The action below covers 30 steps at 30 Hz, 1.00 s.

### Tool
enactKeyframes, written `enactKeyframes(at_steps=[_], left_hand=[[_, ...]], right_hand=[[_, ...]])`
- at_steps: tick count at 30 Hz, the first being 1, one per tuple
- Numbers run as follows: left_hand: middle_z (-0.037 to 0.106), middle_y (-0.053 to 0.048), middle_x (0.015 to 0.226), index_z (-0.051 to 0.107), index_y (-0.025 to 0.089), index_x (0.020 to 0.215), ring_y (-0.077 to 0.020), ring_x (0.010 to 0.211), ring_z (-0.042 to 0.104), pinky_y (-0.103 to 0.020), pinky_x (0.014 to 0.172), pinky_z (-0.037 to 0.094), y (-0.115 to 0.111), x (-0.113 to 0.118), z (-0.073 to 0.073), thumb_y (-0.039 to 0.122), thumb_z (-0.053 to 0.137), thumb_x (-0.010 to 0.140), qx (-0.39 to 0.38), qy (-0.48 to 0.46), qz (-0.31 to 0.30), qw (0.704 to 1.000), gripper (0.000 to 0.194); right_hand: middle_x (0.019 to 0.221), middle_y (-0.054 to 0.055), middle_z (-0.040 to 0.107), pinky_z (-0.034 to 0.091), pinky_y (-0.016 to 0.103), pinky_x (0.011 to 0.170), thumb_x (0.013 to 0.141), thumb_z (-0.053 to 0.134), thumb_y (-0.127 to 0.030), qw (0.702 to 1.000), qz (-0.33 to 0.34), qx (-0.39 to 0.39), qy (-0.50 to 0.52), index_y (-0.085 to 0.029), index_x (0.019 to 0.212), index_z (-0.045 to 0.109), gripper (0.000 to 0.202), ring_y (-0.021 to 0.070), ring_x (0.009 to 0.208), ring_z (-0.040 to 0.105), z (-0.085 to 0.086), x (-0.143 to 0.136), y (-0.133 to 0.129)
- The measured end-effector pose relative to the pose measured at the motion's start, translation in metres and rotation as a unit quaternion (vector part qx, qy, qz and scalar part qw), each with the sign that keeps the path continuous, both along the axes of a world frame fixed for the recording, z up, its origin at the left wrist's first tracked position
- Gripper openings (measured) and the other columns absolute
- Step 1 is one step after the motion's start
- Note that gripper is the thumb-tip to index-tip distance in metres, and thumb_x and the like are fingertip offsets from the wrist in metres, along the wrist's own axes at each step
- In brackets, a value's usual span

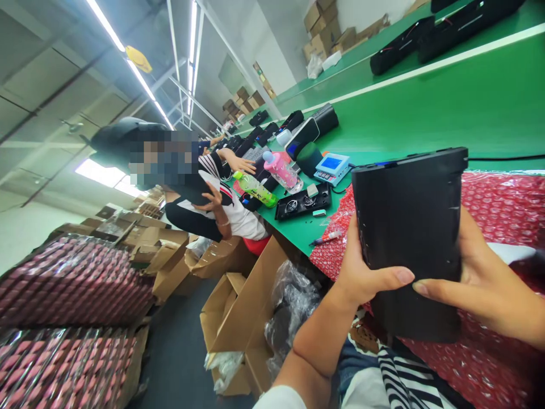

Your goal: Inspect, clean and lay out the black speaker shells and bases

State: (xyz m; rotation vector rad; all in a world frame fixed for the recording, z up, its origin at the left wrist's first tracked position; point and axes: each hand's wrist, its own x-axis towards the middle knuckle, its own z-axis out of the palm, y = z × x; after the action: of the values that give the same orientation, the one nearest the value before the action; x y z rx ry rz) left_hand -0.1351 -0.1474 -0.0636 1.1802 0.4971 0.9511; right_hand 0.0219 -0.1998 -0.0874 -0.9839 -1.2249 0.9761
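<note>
A flat black rectangular plastic casing (409, 221) is held up in front of me, tilted, with its smooth broad face towards the camera. My left hand (366, 267) grips its left edge, the thumb lying across the face. On the opposite edge my right hand (481, 272) is closed in the same way, and the two thumb tips nearly meet. The fingers behind the casing are hidden. Red bubble wrap (502, 210) covers the bench below and behind it. A pen-like marker (327, 237) lies at the wrap's left side.
Along the green bench (489, 108) are a blue-screened device (333, 166), an opened black speaker housing (303, 203), a pink bottle (283, 172) and a green bottle (256, 189). A co-worker (238, 210) sits to the left. Cardboard boxes (255, 301) and wrapped pink stacks (72, 278) stand on the floor.
</note>
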Motion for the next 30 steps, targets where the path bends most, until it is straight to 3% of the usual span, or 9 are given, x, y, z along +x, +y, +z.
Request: enactKeyframes(at_steps=[5,10,15,19,23,27,30], left_hand=[[0.052,-0.014,0.149,0.037,0.026,0.149,-0.0362,0.139,0.048,-0.05,0.116,0.042,0.001,-0.001,-0.001,0.031,0.092,0.061,0.02,0.03,0.01,0.999,0.104],[0.056,-0.011,0.144,0.042,0.026,0.146,-0.0351,0.134,0.054,-0.049,0.114,0.045,0.0,0.003,-0.002,0.034,0.091,0.062,0.017,0.032,0.032,0.999,0.098],[0.064,-0.011,0.134,0.045,0.024,0.142,-0.0357,0.123,0.063,-0.049,0.105,0.053,0.001,0.002,-0.003,0.041,0.091,0.058,0.013,0.065,0.056,0.996,0.097],[0.067,-0.011,0.126,0.047,0.023,0.139,-0.0366,0.123,0.063,-0.051,0.106,0.053,0.001,0.001,-0.005,0.04,0.09,0.058,0.01,0.075,0.081,0.994,0.094],[0.065,-0.011,0.131,0.045,0.024,0.143,-0.0363,0.125,0.061,-0.051,0.109,0.05,0.0,0.002,-0.005,0.039,0.089,0.061,0.015,0.075,0.08,0.994,0.094],[0.061,-0.012,0.136,0.045,0.024,0.143,-0.0357,0.125,0.061,-0.051,0.109,0.05,0.0,0.002,-0.005,0.038,0.088,0.062,0.02,0.076,0.079,0.994,0.093],[0.062,-0.012,0.136,0.046,0.023,0.142,-0.0349,0.123,0.062,-0.049,0.108,0.05,-0.001,0.002,-0.005,0.039,0.087,0.063,0.026,0.075,0.087,0.993,0.09]], right_hand=[[0.156,0.003,0.034,0.037,0.035,0.119,0.076,0.081,-0.038,1.0,0.008,0.002,0.01,-0.036,0.151,0.029,0.092,0.022,0.144,0.038,0.002,-0.002,0.003],[0.159,0.007,0.032,0.05,0.032,0.109,0.075,0.076,-0.025,0.995,0.05,-0.017,0.086,-0.028,0.158,0.013,0.104,0.0212,0.138,0.047,0.01,-0.004,0.005],[0.163,0.007,0.024,0.039,0.039,0.119,0.072,0.075,-0.022,0.993,0.058,0.001,0.099,-0.025,0.161,0.002,0.116,0.0249,0.145,0.038,0.015,-0.005,0.006],[0.166,0.006,0.014,0.047,0.04,0.113,0.069,0.074,-0.022,0.99,0.081,-0.013,0.113,-0.026,0.16,-0.009,0.124,0.0272,0.146,0.036,0.014,-0.004,0.009],[0.165,0.009,0.015,0.05,0.036,0.108,0.066,0.073,-0.021,0.988,0.082,-0.02,0.128,-0.019,0.16,-0.01,0.125,0.0269,0.142,0.041,0.013,-0.004,0.011],[0.165,0.008,0.015,0.056,0.033,0.1,0.067,0.072,-0.021,0.985,0.1,-0.031,0.141,-0.024,0.159,-0.013,0.126,0.0264,0.138,0.046,0.014,-0.003,0.012],[0.165,0.008,0.015,0.054,0.037,0.103,0.066,0.074,-0.023,0.985,0.099,-0.039,0.138,-0.024,0.159,-0.011,0.127,0.0278,0.136,0.048,0.014,-0.003,0.012]])
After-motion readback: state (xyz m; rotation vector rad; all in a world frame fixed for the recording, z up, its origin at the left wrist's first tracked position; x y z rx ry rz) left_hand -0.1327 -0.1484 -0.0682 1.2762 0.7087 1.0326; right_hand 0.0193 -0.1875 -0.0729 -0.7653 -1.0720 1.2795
